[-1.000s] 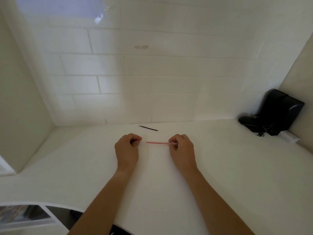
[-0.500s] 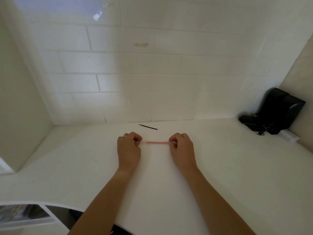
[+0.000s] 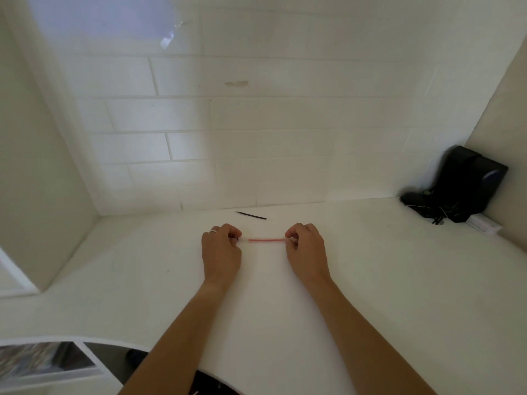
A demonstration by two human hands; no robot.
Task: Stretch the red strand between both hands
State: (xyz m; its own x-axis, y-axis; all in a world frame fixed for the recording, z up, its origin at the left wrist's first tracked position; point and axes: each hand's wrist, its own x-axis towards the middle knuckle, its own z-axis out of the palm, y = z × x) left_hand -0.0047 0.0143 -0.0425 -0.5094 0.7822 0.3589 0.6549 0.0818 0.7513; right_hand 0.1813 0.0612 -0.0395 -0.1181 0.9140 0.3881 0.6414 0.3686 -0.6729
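Both hands were curled over the counter [image 3: 370, 280], with the red strip [image 3: 266, 240] lying between them, its long axis running left to right. We had our right hand [image 3: 306, 250] pinching its right end. Our left hand [image 3: 221, 252] sat just off the other end, fingers curled, and we could not tell whether it touched the strip.

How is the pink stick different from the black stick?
The pink stick is pale red; the black stick is dark. The pink stick is pinched at its right end by the right hand, with the left hand by its other end; the black stick lies untouched, nearer the wall. Both are thin and straight.
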